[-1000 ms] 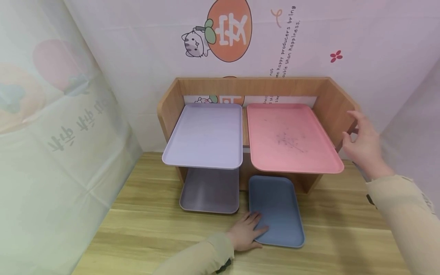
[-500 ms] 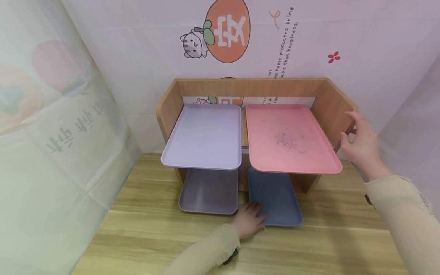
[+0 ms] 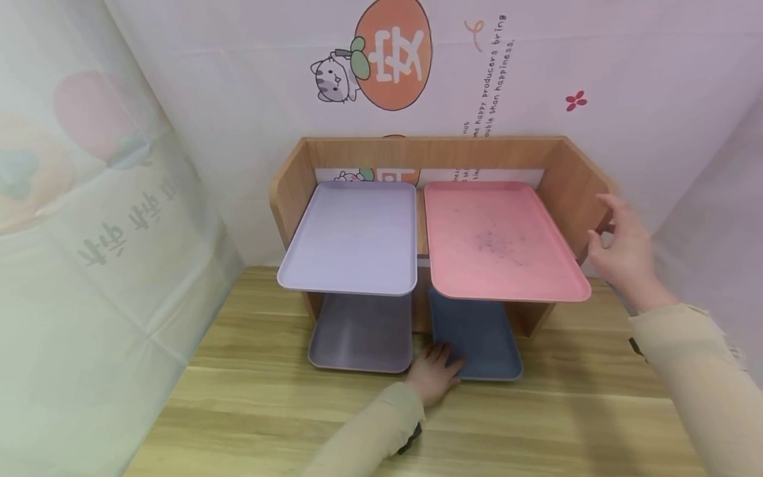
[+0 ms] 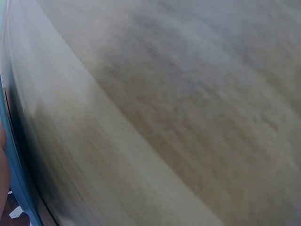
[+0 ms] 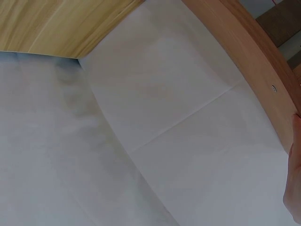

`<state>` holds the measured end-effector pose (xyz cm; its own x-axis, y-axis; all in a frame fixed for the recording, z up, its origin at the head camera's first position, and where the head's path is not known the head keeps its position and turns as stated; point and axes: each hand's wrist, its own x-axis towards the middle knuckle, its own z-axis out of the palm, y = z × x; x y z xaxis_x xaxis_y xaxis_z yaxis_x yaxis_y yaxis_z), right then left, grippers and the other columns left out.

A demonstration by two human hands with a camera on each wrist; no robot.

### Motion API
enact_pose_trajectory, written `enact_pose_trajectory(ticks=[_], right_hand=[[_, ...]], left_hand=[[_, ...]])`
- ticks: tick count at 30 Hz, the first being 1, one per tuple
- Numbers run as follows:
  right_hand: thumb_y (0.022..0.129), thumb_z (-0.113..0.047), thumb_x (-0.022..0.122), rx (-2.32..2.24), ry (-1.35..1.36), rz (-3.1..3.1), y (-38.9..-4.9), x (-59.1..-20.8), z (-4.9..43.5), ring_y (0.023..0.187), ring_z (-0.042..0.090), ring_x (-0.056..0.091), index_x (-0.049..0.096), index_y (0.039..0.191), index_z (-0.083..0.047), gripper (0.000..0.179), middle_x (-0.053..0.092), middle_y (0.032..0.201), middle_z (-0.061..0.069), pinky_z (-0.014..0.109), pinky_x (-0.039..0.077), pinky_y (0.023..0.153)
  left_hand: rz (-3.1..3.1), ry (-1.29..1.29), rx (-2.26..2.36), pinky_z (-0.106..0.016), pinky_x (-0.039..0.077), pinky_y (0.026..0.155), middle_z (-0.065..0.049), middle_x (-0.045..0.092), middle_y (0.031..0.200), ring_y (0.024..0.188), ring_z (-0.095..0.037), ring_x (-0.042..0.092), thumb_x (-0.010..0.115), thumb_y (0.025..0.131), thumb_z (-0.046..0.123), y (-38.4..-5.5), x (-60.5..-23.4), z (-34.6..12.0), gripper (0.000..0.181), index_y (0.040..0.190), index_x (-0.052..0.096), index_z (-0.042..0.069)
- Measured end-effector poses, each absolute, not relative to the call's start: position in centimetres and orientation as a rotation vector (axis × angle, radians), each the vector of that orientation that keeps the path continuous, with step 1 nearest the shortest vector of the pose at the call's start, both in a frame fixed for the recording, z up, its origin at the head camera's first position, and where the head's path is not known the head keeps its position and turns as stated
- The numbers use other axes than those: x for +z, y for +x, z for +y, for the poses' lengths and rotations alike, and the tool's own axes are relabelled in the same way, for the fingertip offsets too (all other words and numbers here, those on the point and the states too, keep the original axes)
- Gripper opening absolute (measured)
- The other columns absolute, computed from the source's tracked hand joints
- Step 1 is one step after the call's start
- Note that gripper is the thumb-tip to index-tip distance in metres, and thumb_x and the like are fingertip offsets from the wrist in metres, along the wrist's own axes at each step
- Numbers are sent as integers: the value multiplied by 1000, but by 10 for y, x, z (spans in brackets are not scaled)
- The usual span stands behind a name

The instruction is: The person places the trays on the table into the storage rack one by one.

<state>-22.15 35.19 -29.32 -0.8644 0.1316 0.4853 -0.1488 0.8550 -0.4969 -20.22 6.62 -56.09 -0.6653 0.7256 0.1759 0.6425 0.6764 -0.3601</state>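
A blue tray (image 3: 479, 338) lies on the table, its rear part hidden under the pink tray. My left hand (image 3: 430, 374) rests at its near left corner, fingers extended onto the tray's edge. The left wrist view shows a strip of the blue tray (image 4: 19, 174) at its left border, with part of a finger beside it. On the right, my right hand (image 3: 622, 255) holds the side panel of the wooden desk shelf (image 3: 578, 192), index finger and thumb curved around its front edge. The right wrist view has that hand (image 5: 293, 174) against the wooden panel (image 5: 254, 61).
On the upper shelf board lie a lavender tray (image 3: 352, 238) and a pink tray (image 3: 501, 245), both jutting out in front. Below the lavender one, a grey tray (image 3: 363, 338) sticks out of the lower level. Printed cloth (image 3: 238, 86) hangs behind the wood-grain table (image 3: 250, 397).
The left hand has moved forward with the blue tray, which slid away from me and further under the pink tray. The right hand stays at the shelf's side panel.
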Motion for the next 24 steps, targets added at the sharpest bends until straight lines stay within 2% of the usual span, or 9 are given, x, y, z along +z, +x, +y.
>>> enact_pose_trajectory(ticks=[5,9,15,19,24], right_hand=[[89,-1,49,746,14,-2506,-223,-294,352,108,54,48,27,147,-9,62,36,144,27,9,31,48],[89,0,49,750,34,-2495,-223,-294,351,107,55,47,27,146,-10,62,34,146,26,6,30,48],[89,-1,49,742,22,-2492,-222,-294,352,107,54,48,27,147,-10,62,35,145,26,7,29,48],[88,0,49,742,29,-2483,-223,-295,353,106,54,48,28,146,-9,62,37,143,28,6,29,48],[88,1,50,734,37,-2477,-222,-295,353,106,54,49,29,145,-8,62,38,142,29,6,27,49]], left_hand=[[-2661,-1144,311,-35,36,109,-6,41,146,136,-21,38,36,97,53,-196,-556,61,50,144,36,36],[-2697,-1253,267,-44,27,114,-12,28,154,144,-28,22,31,97,56,-186,-552,51,56,149,26,35],[-2727,-1464,430,-48,11,118,1,7,160,148,-24,2,14,97,59,-169,-550,32,56,150,8,42],[-2705,-1558,496,-45,9,119,3,0,161,148,-21,-2,9,97,58,-161,-553,24,55,149,4,44],[-2697,-1593,445,-41,16,119,-1,5,161,148,-22,4,15,96,62,-158,-552,20,56,149,12,44]])
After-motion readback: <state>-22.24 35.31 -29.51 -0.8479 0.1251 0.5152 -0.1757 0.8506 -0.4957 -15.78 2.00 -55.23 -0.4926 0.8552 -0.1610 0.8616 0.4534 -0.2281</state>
